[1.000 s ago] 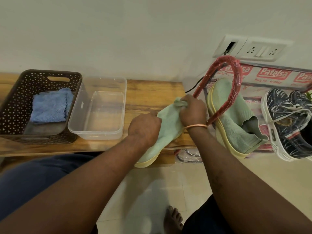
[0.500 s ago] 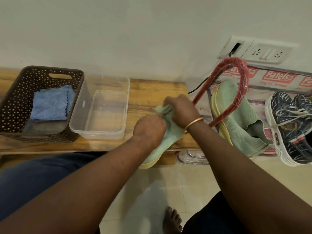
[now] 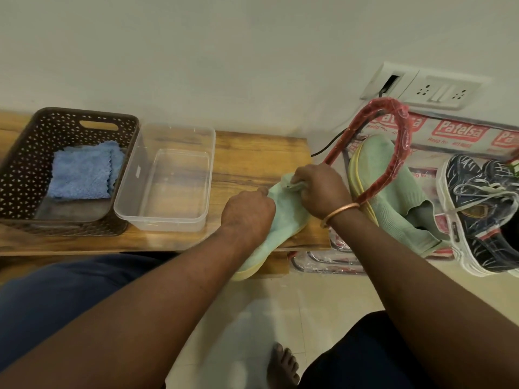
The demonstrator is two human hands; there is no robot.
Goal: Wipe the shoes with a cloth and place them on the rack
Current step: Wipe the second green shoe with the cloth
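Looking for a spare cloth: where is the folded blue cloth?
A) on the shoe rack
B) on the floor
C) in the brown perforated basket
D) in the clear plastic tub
C: the folded blue cloth lies inside the brown perforated plastic basket.

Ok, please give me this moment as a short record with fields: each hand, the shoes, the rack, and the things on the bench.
left hand: grips the green knit shoe, toe pointing down past the bench edge
right hand: pinches a bunched green cloth against that shoe
red rack: holds the second green shoe; dark patterned sneakers to its right
wooden bench: brown basket with blue cloth; clear plastic container
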